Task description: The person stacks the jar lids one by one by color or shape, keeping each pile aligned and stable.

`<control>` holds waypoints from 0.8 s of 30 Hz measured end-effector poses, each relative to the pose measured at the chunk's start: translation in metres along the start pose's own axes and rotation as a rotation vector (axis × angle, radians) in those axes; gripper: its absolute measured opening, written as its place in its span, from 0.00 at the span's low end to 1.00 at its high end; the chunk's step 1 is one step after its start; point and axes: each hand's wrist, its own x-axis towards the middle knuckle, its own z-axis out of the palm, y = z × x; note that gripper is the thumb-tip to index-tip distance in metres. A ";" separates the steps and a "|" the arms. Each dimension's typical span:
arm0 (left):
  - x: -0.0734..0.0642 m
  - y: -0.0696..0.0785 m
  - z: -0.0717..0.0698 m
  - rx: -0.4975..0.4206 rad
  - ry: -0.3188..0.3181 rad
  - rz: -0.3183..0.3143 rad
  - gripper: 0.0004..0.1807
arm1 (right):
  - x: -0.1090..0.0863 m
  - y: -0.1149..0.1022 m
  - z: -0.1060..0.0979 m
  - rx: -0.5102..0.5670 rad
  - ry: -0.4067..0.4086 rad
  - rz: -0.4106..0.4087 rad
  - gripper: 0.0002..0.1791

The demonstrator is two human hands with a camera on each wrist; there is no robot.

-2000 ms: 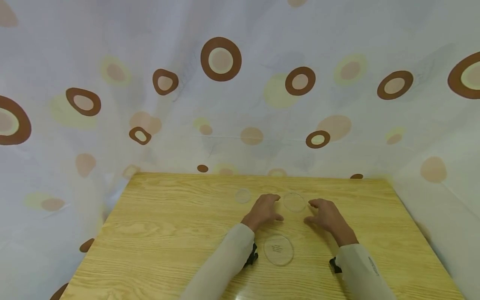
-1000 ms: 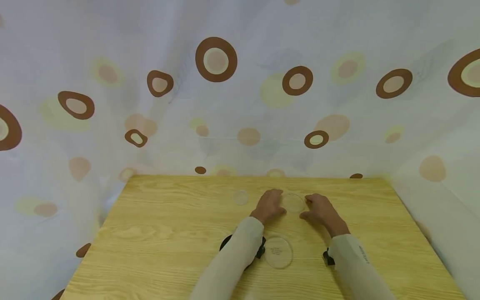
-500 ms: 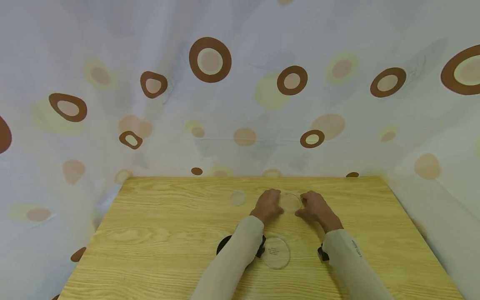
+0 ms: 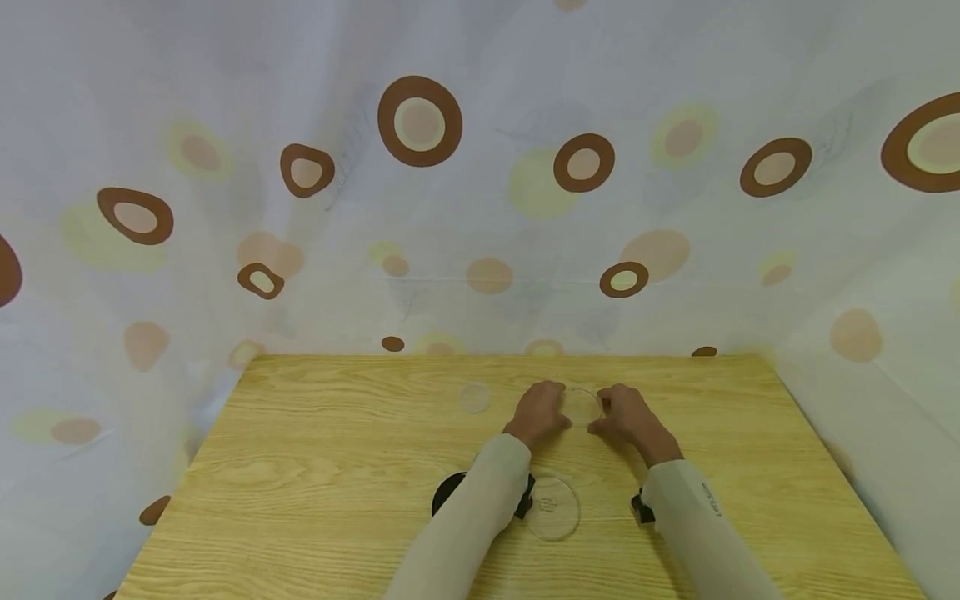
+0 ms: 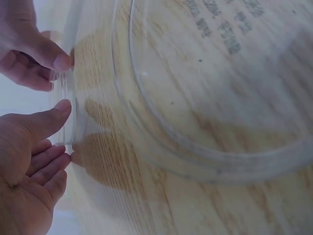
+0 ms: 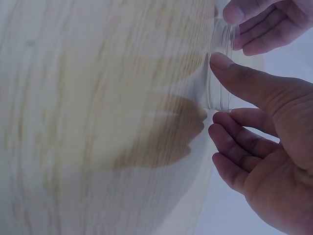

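Observation:
In the head view, a clear petri dish (image 4: 582, 407) lies on the wooden table between the two hands. My left hand (image 4: 538, 413) holds its left side, the thumb towards me and the fingers behind. On the opposite side my right hand (image 4: 632, 422) grips the rim; its thumb (image 6: 222, 61) touches the dish wall in the right wrist view. A larger clear dish (image 4: 552, 508), with small dark print, lies nearer me. In the left wrist view its thick rim (image 5: 215, 166) fills the foreground. A small clear disc (image 4: 475, 397) lies left of my left hand.
A black round thing (image 4: 446, 492) shows partly from under the left sleeve (image 4: 468, 512); the rest is hidden. The wooden table (image 4: 315, 467) ends at a patterned white curtain (image 4: 487, 208) at the back and sides. Black wrist devices sit under both sleeves.
Both hands have closed in from either side until they hold the middle dish. The left forearm has shifted, and the black round thing now shows beside it. The view has turned slightly.

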 end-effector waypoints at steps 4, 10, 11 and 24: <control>-0.001 0.000 0.001 -0.016 -0.005 -0.011 0.31 | -0.001 0.000 0.000 0.015 -0.005 0.015 0.11; -0.005 0.001 -0.003 -0.035 -0.005 -0.012 0.30 | -0.003 -0.002 0.000 -0.005 -0.004 0.000 0.12; -0.005 0.001 -0.004 -0.038 -0.002 -0.008 0.30 | -0.004 -0.003 0.000 -0.015 0.000 -0.005 0.12; -0.010 0.000 -0.005 -0.046 -0.002 0.001 0.32 | -0.013 -0.008 0.001 -0.071 0.038 -0.034 0.15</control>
